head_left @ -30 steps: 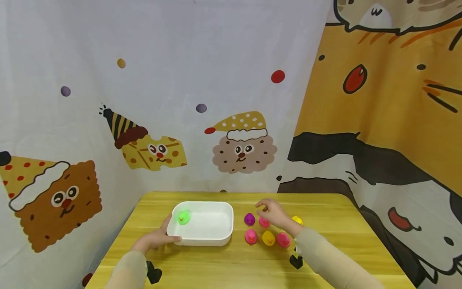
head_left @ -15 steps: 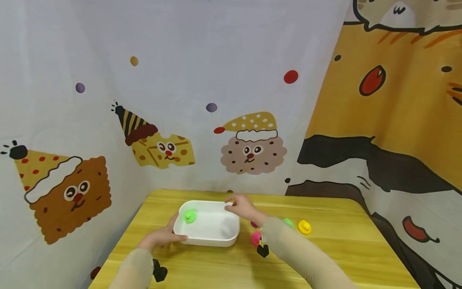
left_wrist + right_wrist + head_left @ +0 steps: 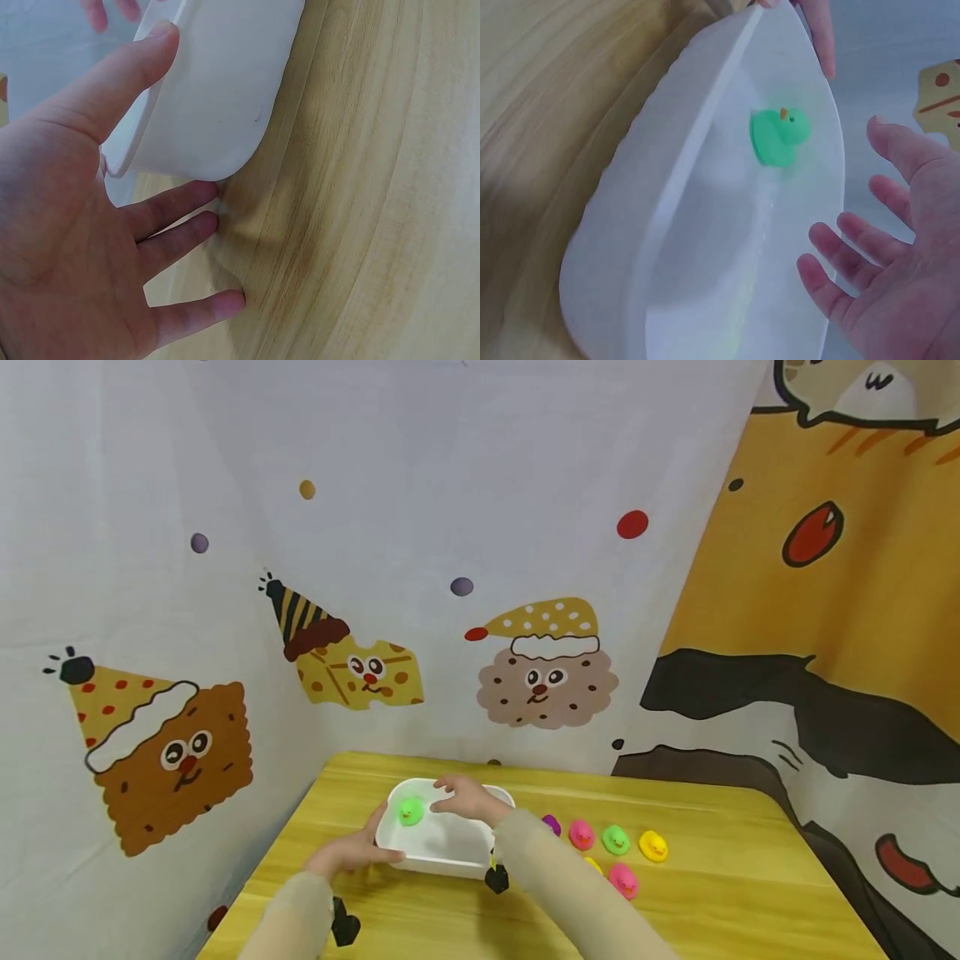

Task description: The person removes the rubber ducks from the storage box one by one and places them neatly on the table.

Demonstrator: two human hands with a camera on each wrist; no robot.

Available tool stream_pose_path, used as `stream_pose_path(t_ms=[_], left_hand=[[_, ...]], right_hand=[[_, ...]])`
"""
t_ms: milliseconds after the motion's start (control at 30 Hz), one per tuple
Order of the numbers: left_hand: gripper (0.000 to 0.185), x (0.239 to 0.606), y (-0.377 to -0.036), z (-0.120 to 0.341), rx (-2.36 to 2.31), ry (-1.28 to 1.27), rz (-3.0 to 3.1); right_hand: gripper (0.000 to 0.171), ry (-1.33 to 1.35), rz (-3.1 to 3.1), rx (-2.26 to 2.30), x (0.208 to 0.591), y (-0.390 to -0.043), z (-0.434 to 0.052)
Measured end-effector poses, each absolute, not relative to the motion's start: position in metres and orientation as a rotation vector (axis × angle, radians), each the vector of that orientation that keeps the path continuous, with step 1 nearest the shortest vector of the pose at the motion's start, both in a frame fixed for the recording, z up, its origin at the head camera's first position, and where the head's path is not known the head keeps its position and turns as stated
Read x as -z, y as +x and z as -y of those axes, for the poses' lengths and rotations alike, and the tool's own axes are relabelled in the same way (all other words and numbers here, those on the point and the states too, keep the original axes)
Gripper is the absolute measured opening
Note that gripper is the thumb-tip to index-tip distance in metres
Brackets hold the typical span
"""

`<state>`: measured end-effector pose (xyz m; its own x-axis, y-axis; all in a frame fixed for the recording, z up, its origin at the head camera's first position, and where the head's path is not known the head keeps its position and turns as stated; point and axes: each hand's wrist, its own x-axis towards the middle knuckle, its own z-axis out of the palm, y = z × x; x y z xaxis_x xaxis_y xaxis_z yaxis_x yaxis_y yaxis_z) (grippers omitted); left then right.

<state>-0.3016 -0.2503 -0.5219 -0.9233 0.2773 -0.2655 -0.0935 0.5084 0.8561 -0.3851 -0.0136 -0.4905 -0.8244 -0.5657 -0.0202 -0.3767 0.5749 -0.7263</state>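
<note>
A white plastic tub (image 3: pixel 450 865) stands on the table with one green rubber duck (image 3: pixel 411 811) inside, at its left end. My left hand (image 3: pixel 351 852) holds the tub's left end, thumb along the front wall; in the left wrist view its other fingers (image 3: pixel 180 247) spread out by the corner. Over the tub, just right of that duck, hovers my right hand (image 3: pixel 468 800). The right wrist view shows this hand's fingers (image 3: pixel 847 255) loosely bent and apart, holding nothing, with the duck (image 3: pixel 778 137) a short way off.
Right of the tub, several rubber ducks sit on the wooden table (image 3: pixel 720 893): a purple duck (image 3: pixel 552 825), a pink duck (image 3: pixel 582 834), a green duck (image 3: pixel 617 840) and a yellow duck (image 3: pixel 653 846) among them. My right sleeve (image 3: pixel 562 885) covers part of the group. A printed curtain (image 3: pixel 450 485) hangs behind.
My right hand has moved left from above the ducks on the table to over the tub. My left hand stays on the tub. The head view has turned, shifting the scene rightward.
</note>
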Motion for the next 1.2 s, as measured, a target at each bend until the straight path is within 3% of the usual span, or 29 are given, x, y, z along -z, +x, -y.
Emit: stream_pose_path(t_ms=[367,900,1200], left_hand=[[0.112,0.522,-0.300,0.249,-1.397,0.140,-2.410],[0.114,0.525,-0.303,0.251,-1.359,0.165,-2.433],[0.115,0.523,-0.300,0.251,-1.402,0.171,-2.414]], right_hand=[[0.037,-0.735,-2.622,1.170,0.511,-0.383,0.044],[0.058,-0.760,-2.577,1.037,0.523,-0.380,0.057],[0.059,-0.966,-2.656,0.680,0.522,-0.380,0.064]])
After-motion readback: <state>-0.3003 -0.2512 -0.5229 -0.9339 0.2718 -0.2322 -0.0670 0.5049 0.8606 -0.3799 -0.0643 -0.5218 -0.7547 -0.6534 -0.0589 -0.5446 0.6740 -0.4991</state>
